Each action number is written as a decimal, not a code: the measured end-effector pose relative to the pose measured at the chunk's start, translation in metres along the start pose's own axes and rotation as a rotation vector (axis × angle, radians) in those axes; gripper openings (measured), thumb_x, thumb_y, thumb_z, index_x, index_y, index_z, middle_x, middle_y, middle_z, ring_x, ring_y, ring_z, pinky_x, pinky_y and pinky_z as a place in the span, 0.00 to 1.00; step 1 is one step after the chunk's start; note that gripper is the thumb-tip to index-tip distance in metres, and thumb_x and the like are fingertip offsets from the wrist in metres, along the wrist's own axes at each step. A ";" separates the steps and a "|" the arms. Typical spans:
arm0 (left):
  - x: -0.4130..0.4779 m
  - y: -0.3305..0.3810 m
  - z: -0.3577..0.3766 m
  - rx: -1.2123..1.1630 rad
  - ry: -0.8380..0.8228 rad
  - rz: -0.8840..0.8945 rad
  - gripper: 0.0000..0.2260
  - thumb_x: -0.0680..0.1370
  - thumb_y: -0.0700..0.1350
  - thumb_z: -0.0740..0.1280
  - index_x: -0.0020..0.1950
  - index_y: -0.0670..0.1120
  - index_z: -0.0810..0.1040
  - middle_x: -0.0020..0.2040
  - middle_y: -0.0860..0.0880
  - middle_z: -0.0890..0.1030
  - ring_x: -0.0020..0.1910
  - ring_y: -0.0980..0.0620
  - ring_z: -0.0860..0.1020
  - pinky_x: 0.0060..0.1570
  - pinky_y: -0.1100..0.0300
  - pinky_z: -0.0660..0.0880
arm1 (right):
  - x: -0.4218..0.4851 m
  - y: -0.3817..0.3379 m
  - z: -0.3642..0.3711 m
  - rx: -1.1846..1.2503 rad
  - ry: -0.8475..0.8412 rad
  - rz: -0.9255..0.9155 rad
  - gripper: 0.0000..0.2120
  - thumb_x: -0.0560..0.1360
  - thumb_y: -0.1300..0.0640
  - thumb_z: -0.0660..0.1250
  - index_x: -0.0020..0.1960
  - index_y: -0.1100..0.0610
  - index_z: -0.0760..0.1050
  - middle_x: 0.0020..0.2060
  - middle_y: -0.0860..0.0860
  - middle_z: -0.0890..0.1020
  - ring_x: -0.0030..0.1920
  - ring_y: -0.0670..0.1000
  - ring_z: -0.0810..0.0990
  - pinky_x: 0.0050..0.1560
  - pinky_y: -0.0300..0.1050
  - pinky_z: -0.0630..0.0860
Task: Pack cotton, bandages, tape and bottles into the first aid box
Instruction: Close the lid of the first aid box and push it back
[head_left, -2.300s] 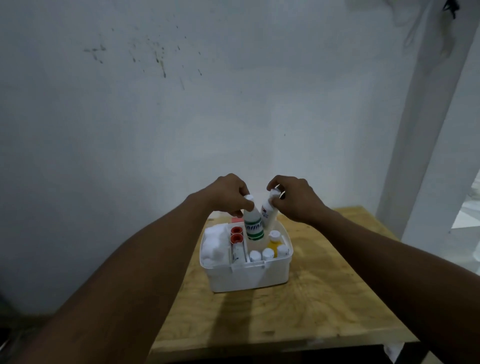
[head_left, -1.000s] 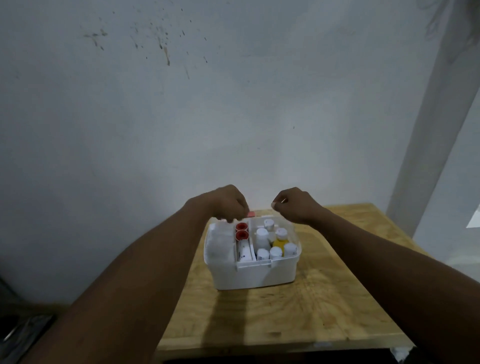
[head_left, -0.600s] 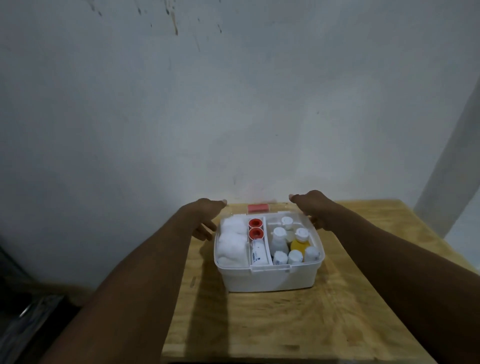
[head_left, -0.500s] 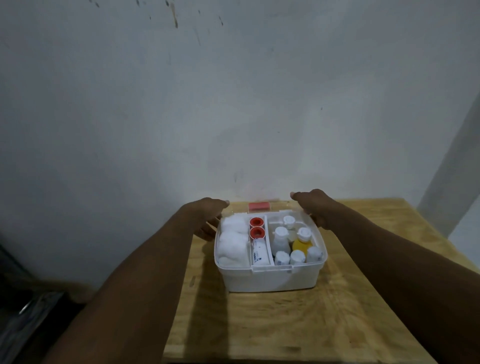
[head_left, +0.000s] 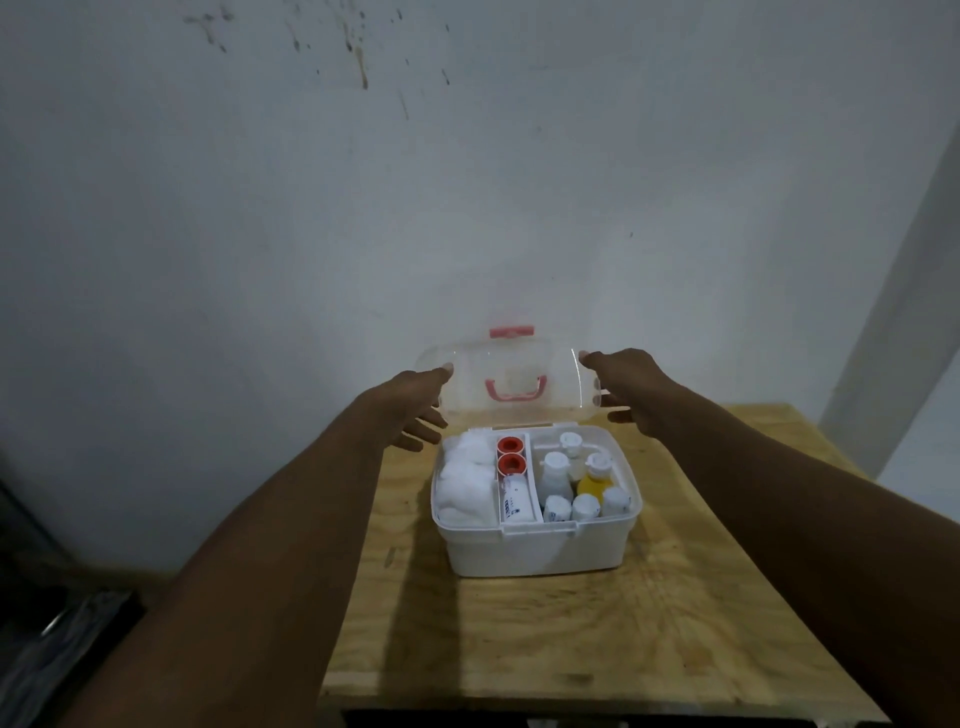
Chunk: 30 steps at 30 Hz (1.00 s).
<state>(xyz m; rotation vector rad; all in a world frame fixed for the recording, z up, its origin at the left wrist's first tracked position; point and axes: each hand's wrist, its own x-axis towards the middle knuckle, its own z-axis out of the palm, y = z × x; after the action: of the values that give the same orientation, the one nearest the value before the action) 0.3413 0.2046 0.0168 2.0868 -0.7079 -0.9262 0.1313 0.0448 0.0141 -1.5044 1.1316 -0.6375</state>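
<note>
**Clear lid held upright over a filled first aid box**

A white plastic first aid box (head_left: 537, 548) is seen on a pale wooden tabletop (head_left: 597, 639), set against a stained white wall (head_left: 467, 182). Its transparent plastic lid (head_left: 519, 384), fitted with a pink carry handle (head_left: 515, 389) and a pink latch (head_left: 511, 331) at the top edge, is held raised behind the box. The left hand (head_left: 415, 410) is placed at the lid's left end, thumb tip on the upper corner and fingers spread loosely below it; the right hand (head_left: 626, 387) is set at the right end, thumb at the top corner and fingers curled round the lower edge. The lid is gripped between the two hands, neither being closed into a fist.

Just below and between the hands, the open box is shown packed. Nearest the left hand, fluffy white cotton (head_left: 465, 480) fills the left compartment. Beside it, in the narrow middle compartment, two rolls of tape with red cores (head_left: 509, 455) are stacked towards the back, with a white wrapped bandage roll (head_left: 514, 506) lying in front of them. Under the right hand, the right compartment is occupied by upright white-capped bottles (head_left: 555, 473), among them a yellow bottle (head_left: 592, 480), with three small white-capped containers (head_left: 586, 506) lined along the front wall.

Both forearms are stretched forward over the tabletop from the lower corners of the view.
</note>
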 end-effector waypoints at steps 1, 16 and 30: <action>-0.003 0.002 -0.002 -0.008 0.007 0.009 0.33 0.79 0.68 0.55 0.64 0.40 0.73 0.59 0.40 0.81 0.53 0.41 0.81 0.62 0.45 0.77 | -0.003 -0.003 -0.002 0.012 0.008 -0.009 0.19 0.77 0.46 0.66 0.60 0.59 0.74 0.54 0.57 0.79 0.55 0.59 0.80 0.59 0.57 0.76; -0.062 -0.012 -0.007 -0.002 -0.037 -0.008 0.47 0.72 0.79 0.45 0.66 0.40 0.73 0.63 0.41 0.79 0.60 0.39 0.77 0.65 0.43 0.71 | -0.066 0.005 -0.032 0.018 -0.016 -0.056 0.25 0.81 0.40 0.52 0.51 0.57 0.78 0.48 0.55 0.82 0.50 0.54 0.79 0.52 0.53 0.72; -0.067 -0.047 0.051 0.061 0.150 0.064 0.37 0.80 0.67 0.53 0.80 0.43 0.56 0.74 0.39 0.69 0.65 0.38 0.75 0.53 0.47 0.78 | -0.088 0.061 -0.009 -0.464 0.115 -0.370 0.17 0.76 0.53 0.61 0.64 0.57 0.73 0.59 0.57 0.77 0.55 0.55 0.77 0.56 0.51 0.75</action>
<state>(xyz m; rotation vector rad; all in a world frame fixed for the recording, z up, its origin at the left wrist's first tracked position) 0.2704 0.2592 -0.0190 2.1482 -0.7274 -0.7120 0.0694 0.1231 -0.0258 -2.1290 1.1479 -0.7503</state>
